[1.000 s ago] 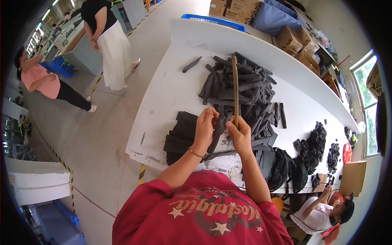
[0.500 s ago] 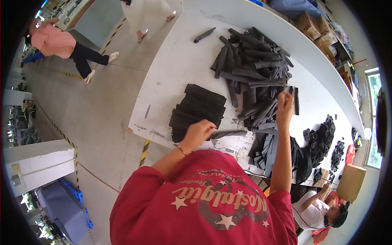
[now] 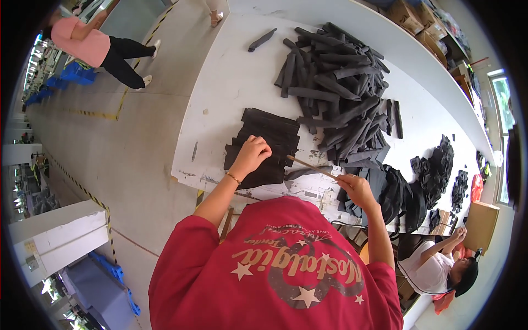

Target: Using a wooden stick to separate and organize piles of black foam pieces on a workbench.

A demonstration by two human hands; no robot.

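Observation:
Overlapping black fabric strips (image 3: 268,125) lie in a flat stack on the white table. My left hand (image 3: 253,154) rests over the stack, its fingers bent and pressed together; what is between them, if anything, is hidden. To the right, my right hand (image 3: 356,188) grips a thin brown stick (image 3: 311,166) by one end. The stick's other end points left and reaches the stack's right edge. A single dark grey rolled piece (image 3: 302,173) lies at the table's near edge, partly under the stick. Beyond is a large heap of dark grey rolled fabric pieces (image 3: 335,82).
A lone rolled piece (image 3: 262,40) lies at the table's far left. Black fabric heaps (image 3: 437,165) sit further right, near a seated person in white (image 3: 437,269). A low white wall (image 3: 407,60) borders the far side. Someone in pink (image 3: 82,41) walks on the left floor.
My right hand has come from beside the grey heap down toward me, with the stick now visible in it. My left hand has moved up and left onto the black stack.

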